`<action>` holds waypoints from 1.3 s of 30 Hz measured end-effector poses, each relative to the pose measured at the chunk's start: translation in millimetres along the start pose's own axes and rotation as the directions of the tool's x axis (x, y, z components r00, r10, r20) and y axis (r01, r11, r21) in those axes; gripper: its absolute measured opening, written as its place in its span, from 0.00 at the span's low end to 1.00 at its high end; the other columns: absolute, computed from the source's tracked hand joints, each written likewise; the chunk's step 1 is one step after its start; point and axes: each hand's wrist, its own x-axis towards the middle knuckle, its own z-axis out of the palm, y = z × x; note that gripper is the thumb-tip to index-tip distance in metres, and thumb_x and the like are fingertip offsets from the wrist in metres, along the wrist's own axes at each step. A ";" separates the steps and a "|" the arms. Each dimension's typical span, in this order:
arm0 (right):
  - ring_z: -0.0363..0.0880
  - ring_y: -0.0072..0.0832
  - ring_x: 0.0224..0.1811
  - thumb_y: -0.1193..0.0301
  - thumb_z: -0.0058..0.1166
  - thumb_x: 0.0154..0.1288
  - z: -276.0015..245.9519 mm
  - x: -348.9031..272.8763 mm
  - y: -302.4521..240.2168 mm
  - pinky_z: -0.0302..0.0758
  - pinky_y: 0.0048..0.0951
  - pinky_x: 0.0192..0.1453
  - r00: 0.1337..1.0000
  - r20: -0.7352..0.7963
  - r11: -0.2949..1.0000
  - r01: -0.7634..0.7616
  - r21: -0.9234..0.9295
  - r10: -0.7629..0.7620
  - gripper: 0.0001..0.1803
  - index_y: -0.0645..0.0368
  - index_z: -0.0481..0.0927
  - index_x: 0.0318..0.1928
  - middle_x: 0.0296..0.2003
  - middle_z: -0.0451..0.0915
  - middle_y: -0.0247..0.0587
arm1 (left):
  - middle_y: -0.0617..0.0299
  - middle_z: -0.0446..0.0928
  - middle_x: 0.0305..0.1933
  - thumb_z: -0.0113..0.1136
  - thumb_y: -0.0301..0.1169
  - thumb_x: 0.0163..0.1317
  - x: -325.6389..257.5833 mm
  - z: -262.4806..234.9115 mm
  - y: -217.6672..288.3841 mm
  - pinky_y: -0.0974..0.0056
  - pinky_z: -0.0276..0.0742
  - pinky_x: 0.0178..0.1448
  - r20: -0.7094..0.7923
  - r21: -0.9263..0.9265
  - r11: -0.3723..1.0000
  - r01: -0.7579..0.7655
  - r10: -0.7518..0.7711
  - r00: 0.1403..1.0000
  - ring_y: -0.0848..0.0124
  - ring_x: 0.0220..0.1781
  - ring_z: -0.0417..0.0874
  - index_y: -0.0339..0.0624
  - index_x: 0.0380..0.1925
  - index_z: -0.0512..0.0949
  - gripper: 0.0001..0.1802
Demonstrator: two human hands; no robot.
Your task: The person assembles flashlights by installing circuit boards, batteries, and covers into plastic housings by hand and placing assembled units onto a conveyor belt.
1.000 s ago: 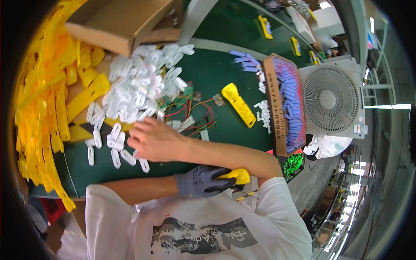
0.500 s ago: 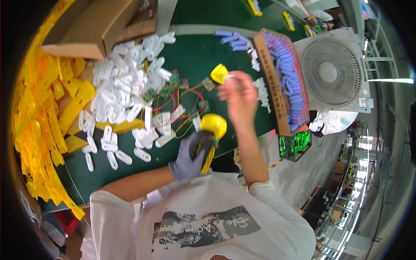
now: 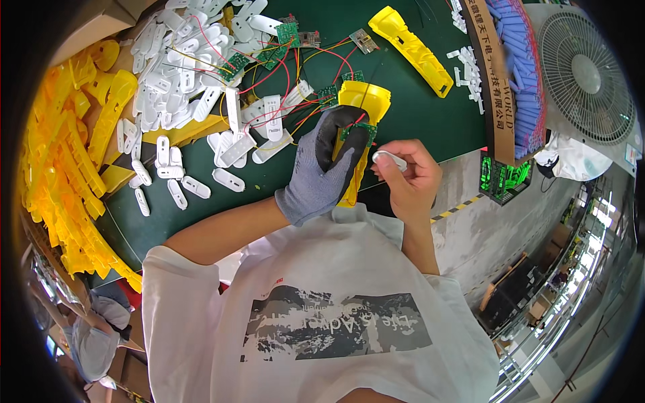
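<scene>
My left hand (image 3: 314, 176), in a grey glove with black fingers, grips a long yellow plastic shell (image 3: 373, 99) near the table's front edge. A small green circuit board (image 3: 361, 131) with a red wire shows at the gloved fingertips, against the shell. My bare right hand (image 3: 415, 183) is just right of the shell, pinching a small white oval plastic piece (image 3: 392, 160) between thumb and fingers. The white piece appears apart from the shell. Beyond both hands, another yellow shell (image 3: 415, 52) lies on the green table (image 3: 416, 114). Wired circuit boards (image 3: 327, 95) lie left of the held shell.
White plastic casings (image 3: 178, 87) are heaped at the left, beside stacked yellow shells (image 3: 70, 168). A cardboard box (image 3: 494, 87) of purple cylindrical cells (image 3: 521, 64) stands at the right, with small white parts (image 3: 468, 77) along it. Behind it is a fan (image 3: 588, 75).
My right hand has come back from the far side of the table to beside the held shell, with the white piece in its fingers. My left hand keeps its grip. The view has shifted.
</scene>
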 end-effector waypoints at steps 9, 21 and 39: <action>0.79 0.16 0.34 0.81 0.58 0.62 9.6 3.1 -0.4 0.75 0.18 0.39 0.998 0.027 0.997 -0.049 -0.062 0.051 0.04 0.67 0.76 0.35 0.33 0.83 0.40 | 0.57 0.75 0.32 0.53 0.26 0.65 5.3 -0.1 6.9 0.66 0.73 0.35 0.004 0.198 0.980 -0.035 0.034 0.999 0.72 0.29 0.75 0.39 0.44 0.70 0.09; 0.74 0.14 0.28 0.75 0.60 0.64 4.7 16.4 6.1 0.73 0.15 0.32 0.998 0.062 0.999 0.009 0.045 -0.012 0.07 0.65 0.75 0.35 0.30 0.80 0.37 | 0.56 0.75 0.26 0.51 0.28 0.67 7.3 -1.1 11.4 0.65 0.73 0.31 0.023 0.244 0.970 0.009 -0.015 1.000 0.70 0.24 0.77 0.39 0.48 0.67 0.12; 0.75 0.14 0.30 0.75 0.57 0.66 -1.6 18.3 -2.8 0.72 0.16 0.32 0.983 0.174 0.997 -0.038 -0.073 0.050 0.06 0.65 0.76 0.36 0.31 0.80 0.35 | 0.47 0.75 0.32 0.55 0.23 0.62 6.0 -1.4 9.9 0.60 0.74 0.33 0.088 0.359 0.918 -0.166 0.144 0.986 0.54 0.30 0.80 0.34 0.44 0.70 0.11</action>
